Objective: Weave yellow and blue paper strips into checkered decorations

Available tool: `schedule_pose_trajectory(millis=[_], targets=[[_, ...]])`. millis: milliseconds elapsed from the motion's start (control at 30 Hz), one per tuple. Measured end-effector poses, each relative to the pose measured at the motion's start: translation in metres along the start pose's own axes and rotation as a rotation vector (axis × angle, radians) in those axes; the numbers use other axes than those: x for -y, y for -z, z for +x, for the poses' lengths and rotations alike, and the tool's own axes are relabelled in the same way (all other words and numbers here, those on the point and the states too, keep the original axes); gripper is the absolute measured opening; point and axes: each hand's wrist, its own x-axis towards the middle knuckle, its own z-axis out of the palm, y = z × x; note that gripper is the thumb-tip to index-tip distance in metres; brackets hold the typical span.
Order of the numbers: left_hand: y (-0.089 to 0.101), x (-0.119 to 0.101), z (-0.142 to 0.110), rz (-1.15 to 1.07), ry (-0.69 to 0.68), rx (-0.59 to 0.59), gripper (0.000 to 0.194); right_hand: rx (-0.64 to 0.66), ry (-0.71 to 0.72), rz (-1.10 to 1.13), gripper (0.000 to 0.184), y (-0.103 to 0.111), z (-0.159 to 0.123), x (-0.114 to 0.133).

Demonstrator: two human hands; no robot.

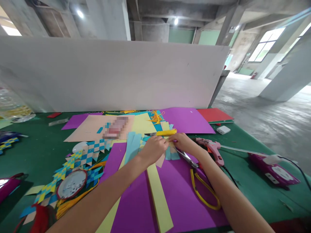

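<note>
My left hand (156,149) is closed, its fingertips meeting those of my right hand (182,142) over the middle of the table. Both pinch a bit of pale yellow paper strip, mostly hidden by the fingers. A longer pale yellow paper strip (159,200) runs from under my left hand toward me across purple paper (136,200). Just beyond the fingers lies a yellow utility knife (166,132) with its blade pointing left. Light blue paper strips (133,145) are left of my hands. Scissors with yellow handles (206,191) lie partly beneath my right forearm.
A pink glue gun (213,149) and a purple power strip (274,170) with a cable sit at right. Woven blue and yellow paper pieces (91,152), a round white tape-like disc (72,183) and orange tassels (73,204) lie at left. A white board (116,74) stands behind.
</note>
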Motion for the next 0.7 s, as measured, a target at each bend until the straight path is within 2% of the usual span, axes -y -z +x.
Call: schedule_pose_trajectory(millis=[67, 167, 333, 533, 633, 700], targets=[[-0.005, -0.001, 0.004, 0.016, -0.002, -0.006, 0.016, -0.075, -0.035, -0.038, 0.042, 0.0, 0.0, -0.004], [-0.002, -0.001, 0.002, 0.032, -0.02, -0.021, 0.019, -0.135, -0.079, -0.137, 0.043, -0.002, 0.001, -0.009], [0.023, 0.001, -0.011, 0.06, -0.054, -0.052, 0.02, -0.092, -0.092, -0.171, 0.035, -0.009, 0.002, -0.01], [0.059, 0.01, -0.053, 0.142, -0.118, -0.326, 0.025, -0.104, -0.104, -0.158, 0.035, -0.011, 0.002, -0.01], [0.069, 0.012, -0.073, 0.107, -0.072, -0.419, 0.021, -0.112, -0.114, -0.151, 0.037, -0.012, 0.002, -0.011], [0.076, 0.013, -0.085, 0.057, -0.044, -0.433, 0.02, -0.12, -0.124, -0.148, 0.037, -0.014, 0.002, -0.012]])
